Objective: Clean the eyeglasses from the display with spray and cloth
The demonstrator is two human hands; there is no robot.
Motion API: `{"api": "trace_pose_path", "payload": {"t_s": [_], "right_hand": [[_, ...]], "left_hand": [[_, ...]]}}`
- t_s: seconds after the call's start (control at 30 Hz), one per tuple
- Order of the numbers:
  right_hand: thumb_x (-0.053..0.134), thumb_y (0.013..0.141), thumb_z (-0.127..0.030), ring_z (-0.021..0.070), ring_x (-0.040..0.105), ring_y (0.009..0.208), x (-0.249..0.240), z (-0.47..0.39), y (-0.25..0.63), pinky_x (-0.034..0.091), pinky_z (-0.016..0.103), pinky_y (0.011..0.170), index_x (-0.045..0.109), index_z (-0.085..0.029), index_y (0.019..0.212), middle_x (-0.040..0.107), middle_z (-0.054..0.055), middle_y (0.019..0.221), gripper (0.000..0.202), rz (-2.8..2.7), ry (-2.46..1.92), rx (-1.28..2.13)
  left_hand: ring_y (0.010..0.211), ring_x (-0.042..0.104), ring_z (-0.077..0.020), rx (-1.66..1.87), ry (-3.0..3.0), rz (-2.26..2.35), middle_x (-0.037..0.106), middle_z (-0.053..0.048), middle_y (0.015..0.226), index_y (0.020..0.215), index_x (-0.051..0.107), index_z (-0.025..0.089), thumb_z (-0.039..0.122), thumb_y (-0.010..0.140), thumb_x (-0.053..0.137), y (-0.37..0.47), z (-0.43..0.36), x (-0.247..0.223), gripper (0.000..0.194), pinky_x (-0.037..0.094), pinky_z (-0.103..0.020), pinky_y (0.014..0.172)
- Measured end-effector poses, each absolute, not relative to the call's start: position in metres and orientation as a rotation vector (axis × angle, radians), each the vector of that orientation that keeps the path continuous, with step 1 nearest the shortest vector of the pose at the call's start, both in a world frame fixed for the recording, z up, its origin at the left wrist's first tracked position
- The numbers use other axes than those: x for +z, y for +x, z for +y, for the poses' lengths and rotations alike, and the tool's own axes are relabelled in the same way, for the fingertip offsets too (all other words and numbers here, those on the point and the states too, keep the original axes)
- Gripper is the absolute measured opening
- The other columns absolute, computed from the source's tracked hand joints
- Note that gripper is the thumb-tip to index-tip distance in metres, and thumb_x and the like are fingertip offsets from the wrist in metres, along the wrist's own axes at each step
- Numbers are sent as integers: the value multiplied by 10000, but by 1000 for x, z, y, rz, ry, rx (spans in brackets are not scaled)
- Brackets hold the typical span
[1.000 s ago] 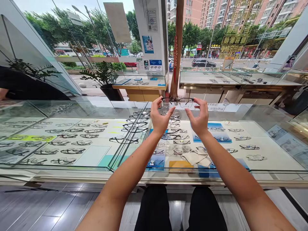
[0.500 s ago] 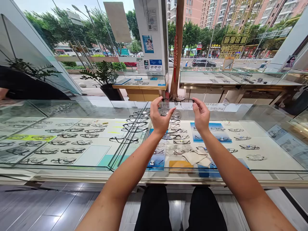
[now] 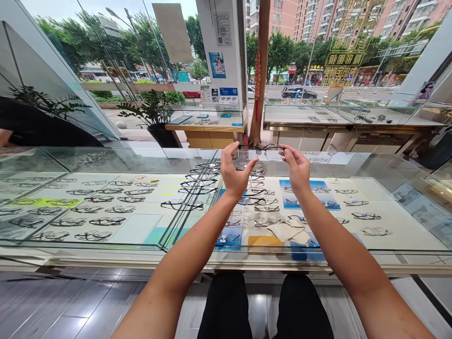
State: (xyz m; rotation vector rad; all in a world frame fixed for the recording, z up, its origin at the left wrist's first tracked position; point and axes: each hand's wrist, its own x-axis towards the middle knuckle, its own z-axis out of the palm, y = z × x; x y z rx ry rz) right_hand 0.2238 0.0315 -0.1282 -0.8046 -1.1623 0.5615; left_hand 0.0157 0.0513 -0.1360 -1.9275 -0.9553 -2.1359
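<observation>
A pair of eyeglasses (image 3: 262, 149) with a thin dark frame is held up above the far part of the glass showcase. My left hand (image 3: 237, 173) grips its left end with the fingertips, the thumb spread out below the lens. At the other end, my right hand (image 3: 297, 168) pinches the frame's right side between thumb and fingers. Beneath my hands, a cream cloth (image 3: 289, 232) and a tan-yellow case or pad (image 3: 265, 244) lie near the front of the showcase.
Rows of eyeglasses (image 3: 108, 221) fill the glass showcase (image 3: 123, 253) on both sides. Beyond it stand another display counter (image 3: 353, 120), a potted plant (image 3: 151, 110) and a wooden post (image 3: 259, 70). A person's dark sleeve (image 3: 45, 125) shows at far left.
My right hand has shifted slightly to the right and regripped, its fingers now closer around the right end of the eyeglasses. My left hand stays nearly still.
</observation>
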Motion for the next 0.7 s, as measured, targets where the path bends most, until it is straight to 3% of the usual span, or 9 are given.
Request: {"api": "trace_pose_path", "payload": {"t_s": [0.7], "right_hand": [[792,907,-680,196,778,875,-131,41,233,623,399,843,861,-321,1171,866,58,1156,451,-1184,-798,692]], "left_hand": [[1264,711,-293,-2147,-1930,-949,732,-112,1368,1442,630,315,643,911,867,16,53,-135,668,611,-489,1038]]}}
